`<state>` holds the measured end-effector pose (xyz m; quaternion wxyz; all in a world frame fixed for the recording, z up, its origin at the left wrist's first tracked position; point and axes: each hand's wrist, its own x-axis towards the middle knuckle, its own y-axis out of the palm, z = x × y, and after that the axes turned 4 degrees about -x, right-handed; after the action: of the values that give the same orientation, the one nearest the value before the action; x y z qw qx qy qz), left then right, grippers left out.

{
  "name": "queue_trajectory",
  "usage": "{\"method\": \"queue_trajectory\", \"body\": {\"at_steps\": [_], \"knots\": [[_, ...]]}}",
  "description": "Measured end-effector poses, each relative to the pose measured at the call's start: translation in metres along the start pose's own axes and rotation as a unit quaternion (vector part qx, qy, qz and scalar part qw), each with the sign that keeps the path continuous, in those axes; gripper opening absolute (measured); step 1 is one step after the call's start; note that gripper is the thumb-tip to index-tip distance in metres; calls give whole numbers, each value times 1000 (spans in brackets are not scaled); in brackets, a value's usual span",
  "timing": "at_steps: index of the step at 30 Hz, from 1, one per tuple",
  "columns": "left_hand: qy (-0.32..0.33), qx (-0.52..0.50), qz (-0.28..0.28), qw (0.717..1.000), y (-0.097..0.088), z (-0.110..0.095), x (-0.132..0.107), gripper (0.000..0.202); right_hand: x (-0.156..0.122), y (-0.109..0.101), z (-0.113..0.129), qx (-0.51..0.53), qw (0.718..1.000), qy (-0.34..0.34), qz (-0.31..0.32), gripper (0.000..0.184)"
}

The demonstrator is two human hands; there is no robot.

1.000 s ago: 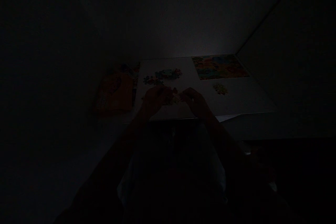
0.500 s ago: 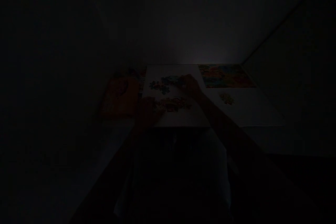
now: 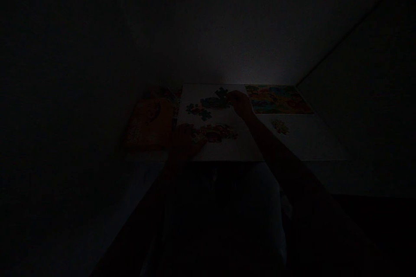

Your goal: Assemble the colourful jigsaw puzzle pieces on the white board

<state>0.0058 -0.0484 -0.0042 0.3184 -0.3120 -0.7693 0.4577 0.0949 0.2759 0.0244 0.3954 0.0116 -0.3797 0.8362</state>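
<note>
Right hand (image 3: 239, 104) out over the white board (image 3: 227, 150), fingertips (image 3: 229, 96) at the right end of a blue-green cluster (image 3: 211, 103) of jigsaw pieces; fingers curled, perhaps pinching a piece, though too dark to tell. Left hand (image 3: 184, 143) low on the board, fingers at the left end of a reddish-orange cluster (image 3: 216, 133); grip or release impossible to tell in this gloom. Beyond and right of the right fingertips, a colourful picture sheet (image 3: 277, 99); below that, a small patch of pieces (image 3: 280, 127). Left of the left fingers, an orange packet (image 3: 149, 123). On the board, only separate clusters with bare white around them, no whole picture; much joining apparently left.
</note>
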Motion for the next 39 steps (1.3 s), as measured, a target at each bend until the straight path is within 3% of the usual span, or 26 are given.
{"method": "queue_trajectory", "body": {"at_steps": [3, 6, 11, 17, 26, 31, 39], "knots": [[5, 5, -1, 1000, 0, -1, 0, 75, -24, -9, 5, 226, 973, 43, -31, 63], [6, 12, -5, 1000, -1, -2, 1, 73, -54, -24, 20, 307, 950, 52, -28, 64], [13, 10, 2, 1000, -4, -3, 2, 73, -97, -61, 54, 232, 970, -21, -69, 57], [10, 13, 3, 1000, -4, -2, 2, 76, -128, -88, 77, 139, 984, -98, -53, 42], [12, 17, 2, 1000, -5, -3, 3, 74, -135, -75, 52, 248, 967, -19, -61, 44], [9, 20, 13, 1000, -5, -4, 3, 75, -141, -65, 28, 240, 970, 33, -30, 45], [11, 37, 11, 999, -6, -6, 1, 76, -143, -41, 1, 211, 975, 54, 31, 52]]}}
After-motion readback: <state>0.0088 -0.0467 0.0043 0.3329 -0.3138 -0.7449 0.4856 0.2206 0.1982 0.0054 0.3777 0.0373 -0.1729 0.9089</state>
